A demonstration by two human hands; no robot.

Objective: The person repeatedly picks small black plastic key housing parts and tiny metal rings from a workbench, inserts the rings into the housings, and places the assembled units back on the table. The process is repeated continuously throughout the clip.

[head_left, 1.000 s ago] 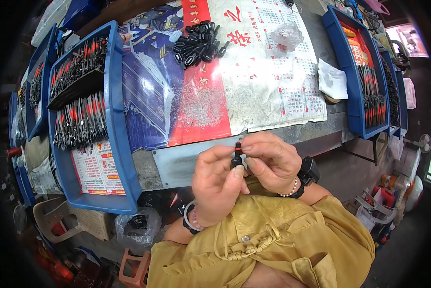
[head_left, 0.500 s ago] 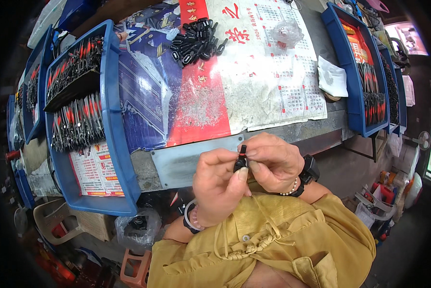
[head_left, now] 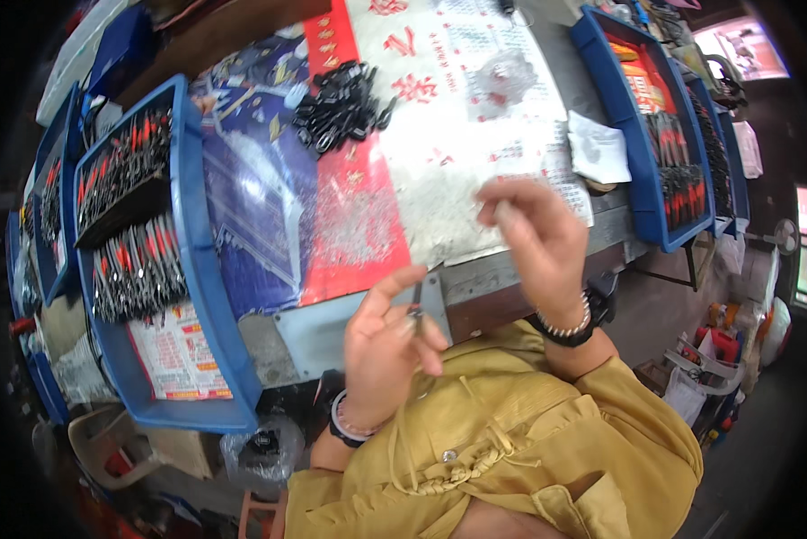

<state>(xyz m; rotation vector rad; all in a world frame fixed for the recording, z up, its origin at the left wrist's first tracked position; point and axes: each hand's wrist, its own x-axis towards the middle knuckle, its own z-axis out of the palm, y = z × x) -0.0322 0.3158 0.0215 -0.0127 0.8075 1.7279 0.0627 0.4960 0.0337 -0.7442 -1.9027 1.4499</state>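
Observation:
In my left hand [head_left: 387, 350], low over the table's front edge, a small slim black part with a red band [head_left: 417, 298] is held upright between the fingers. Motion blurs its details. My right hand [head_left: 545, 242] is raised apart from it, over the paper-covered table, with fingers loosely bent and nothing visible in them. A pile of black loop-shaped plastic parts [head_left: 341, 106] lies beyond my hands, toward the far left of the tabletop. Beneath my left hand, a grey metal plate [head_left: 309, 337] is fixed at the front edge.
At left, a blue tray [head_left: 215, 314] holds rows of black-and-red pieces. A similar blue tray [head_left: 633, 135] stands at the right. A white cloth or paper [head_left: 598, 148] and a crumpled clear plastic bag [head_left: 502, 79] lie on the tabletop. A plastic chair [head_left: 107, 445] stands lower left.
My hands have parted. The right has moved up and rightward over the table; the left keeps the small black part, slightly to the left. The whole view has shifted a little.

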